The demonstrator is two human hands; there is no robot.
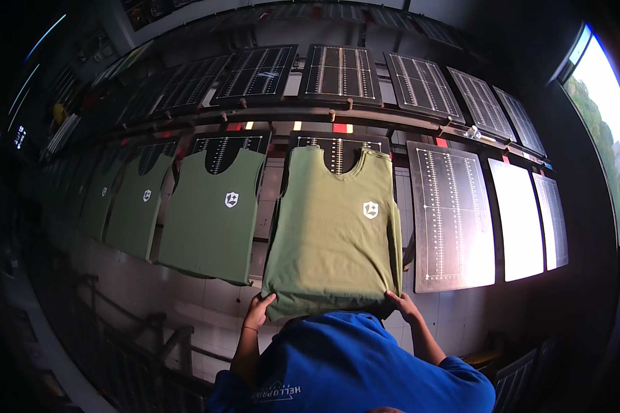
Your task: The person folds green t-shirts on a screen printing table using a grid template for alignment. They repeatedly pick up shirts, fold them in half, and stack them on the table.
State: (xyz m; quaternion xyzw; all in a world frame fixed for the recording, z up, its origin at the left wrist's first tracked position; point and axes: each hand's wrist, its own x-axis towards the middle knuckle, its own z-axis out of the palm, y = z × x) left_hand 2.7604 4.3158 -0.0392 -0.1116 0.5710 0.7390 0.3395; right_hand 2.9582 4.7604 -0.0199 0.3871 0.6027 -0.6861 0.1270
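Observation:
A green sleeveless shirt [331, 241] with a white shield emblem [370, 210] lies over a black board with ruler markings [337, 155], which shows through the neck opening. At the shirt's lower left corner, my left hand [256, 312] is closed on the hem, thumb on top. My right hand [404, 306] pinches the lower right corner in the same way. Between the two hands the hem hangs in loose folds, and creases run up the shirt's right side. My blue sleeves and upper body cover the near middle of the view.
Matching green shirts [212, 210] lie on boards to the left. Bare marked boards [451, 220] and a brightly lit board [517, 219] stand to the right. Behind runs a dark rail [289, 114], with another row of boards [341, 74] beyond it. A window [603, 103] is at far right.

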